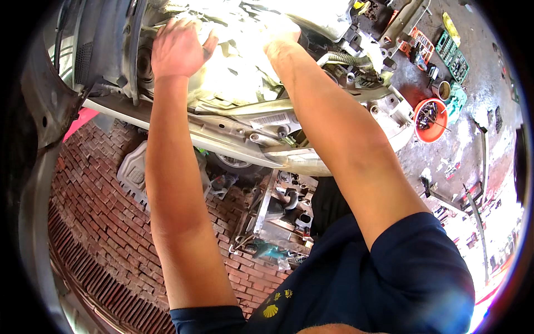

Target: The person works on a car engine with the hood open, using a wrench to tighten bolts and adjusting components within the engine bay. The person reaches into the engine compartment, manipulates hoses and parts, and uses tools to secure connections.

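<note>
Both my arms reach forward over the fender (pixel 207 132) of a car into its engine bay, which is washed out by bright light. My left hand (pixel 179 51) rests palm down on the far left part of the bay, thumb apart from the fingers and nothing seen in its grasp. Beside its wrist is a round suspension mount (pixel 144 62). Farther right, my right hand (pixel 282 29) reaches deeper into the glare, where its fingers cannot be made out. A ribbed hose (pixel 337 58) and the headlight-side parts lie right of that forearm.
Below the fender, a metal cart (pixel 266 225) holds loose engine parts, next to a grey ribbed cover (pixel 133 171) on the brick floor (pixel 100 186). At the right stand an orange bucket (pixel 431 136) of metal pieces, a green socket case (pixel 459 68) and a metal stand (pixel 445 201).
</note>
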Demonstrator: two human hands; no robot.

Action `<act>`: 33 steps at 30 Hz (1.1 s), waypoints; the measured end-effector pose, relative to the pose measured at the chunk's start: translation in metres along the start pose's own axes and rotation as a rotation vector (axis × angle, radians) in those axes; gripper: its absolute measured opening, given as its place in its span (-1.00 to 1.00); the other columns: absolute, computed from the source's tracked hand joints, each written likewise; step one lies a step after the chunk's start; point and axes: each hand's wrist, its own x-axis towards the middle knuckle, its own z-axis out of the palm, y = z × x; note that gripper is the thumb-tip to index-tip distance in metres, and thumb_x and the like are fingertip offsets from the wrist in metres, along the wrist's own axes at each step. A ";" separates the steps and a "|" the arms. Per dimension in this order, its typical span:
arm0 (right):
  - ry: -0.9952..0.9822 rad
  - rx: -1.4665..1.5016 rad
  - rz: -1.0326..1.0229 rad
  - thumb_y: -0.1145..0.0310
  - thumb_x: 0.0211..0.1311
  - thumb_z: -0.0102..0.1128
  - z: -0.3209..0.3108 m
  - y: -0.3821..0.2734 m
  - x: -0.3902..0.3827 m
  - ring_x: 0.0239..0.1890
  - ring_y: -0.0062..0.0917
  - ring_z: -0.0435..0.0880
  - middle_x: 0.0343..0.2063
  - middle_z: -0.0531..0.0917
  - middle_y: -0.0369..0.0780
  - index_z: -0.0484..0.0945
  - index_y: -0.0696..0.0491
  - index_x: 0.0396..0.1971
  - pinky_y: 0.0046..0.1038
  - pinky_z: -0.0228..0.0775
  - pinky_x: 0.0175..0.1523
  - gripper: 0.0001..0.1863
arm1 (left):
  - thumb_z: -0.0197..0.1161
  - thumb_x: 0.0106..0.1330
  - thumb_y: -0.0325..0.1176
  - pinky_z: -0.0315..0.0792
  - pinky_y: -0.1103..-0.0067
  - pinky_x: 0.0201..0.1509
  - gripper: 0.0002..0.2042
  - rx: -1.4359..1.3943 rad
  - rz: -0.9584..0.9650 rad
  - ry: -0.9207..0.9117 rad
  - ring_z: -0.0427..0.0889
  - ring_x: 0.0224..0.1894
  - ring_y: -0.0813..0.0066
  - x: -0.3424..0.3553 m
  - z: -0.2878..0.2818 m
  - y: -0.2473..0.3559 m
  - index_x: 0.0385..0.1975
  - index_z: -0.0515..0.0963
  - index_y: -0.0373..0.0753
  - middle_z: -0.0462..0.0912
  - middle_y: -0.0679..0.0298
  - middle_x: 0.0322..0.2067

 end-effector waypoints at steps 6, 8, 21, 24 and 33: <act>0.090 -0.349 -0.104 0.21 0.41 0.10 0.022 -0.018 0.000 -0.04 -0.42 0.74 0.03 0.75 -0.22 0.67 0.02 0.09 -0.32 0.61 -0.08 -0.63 | 0.25 0.39 0.09 0.48 0.25 0.24 -0.53 0.019 0.014 0.053 0.65 0.05 0.08 -0.003 0.003 -0.002 -0.13 0.70 -0.27 0.75 0.12 -0.11; 0.146 -0.449 -0.169 0.26 0.39 0.12 0.029 -0.020 0.002 -0.07 -0.44 0.75 0.02 0.76 -0.24 0.70 -0.01 0.05 -0.33 0.61 -0.10 -0.67 | 0.25 0.39 0.09 0.48 0.26 0.24 -0.53 0.006 0.008 0.023 0.65 0.05 0.08 -0.001 0.000 0.000 -0.13 0.70 -0.27 0.75 0.12 -0.11; 0.104 0.128 -0.310 0.29 0.38 0.14 0.012 -0.032 -0.001 -0.08 -0.46 0.75 0.01 0.77 -0.26 0.73 -0.03 0.03 -0.33 0.61 -0.12 -0.69 | 0.23 0.40 0.09 0.48 0.24 0.25 -0.55 0.021 -0.004 -0.010 0.65 0.05 0.08 -0.001 -0.002 0.001 -0.18 0.70 -0.25 0.74 0.14 -0.11; 0.041 0.308 -0.314 0.29 0.38 0.14 0.000 -0.028 0.002 -0.08 -0.47 0.75 0.01 0.77 -0.26 0.73 -0.04 0.03 -0.33 0.61 -0.13 -0.69 | 0.23 0.40 0.09 0.48 0.24 0.24 -0.55 0.000 0.001 0.020 0.64 0.04 0.08 -0.001 0.000 -0.002 -0.19 0.70 -0.26 0.74 0.13 -0.12; 0.053 0.084 -0.129 0.29 0.38 0.15 -0.017 -0.018 0.002 -0.07 -0.48 0.75 0.00 0.78 -0.26 0.74 -0.05 0.03 -0.33 0.61 -0.13 -0.69 | 0.20 0.42 0.09 0.50 0.24 0.21 -0.54 0.014 0.009 0.058 0.65 0.01 0.07 -0.001 0.002 -0.001 -0.21 0.70 -0.28 0.73 0.13 -0.16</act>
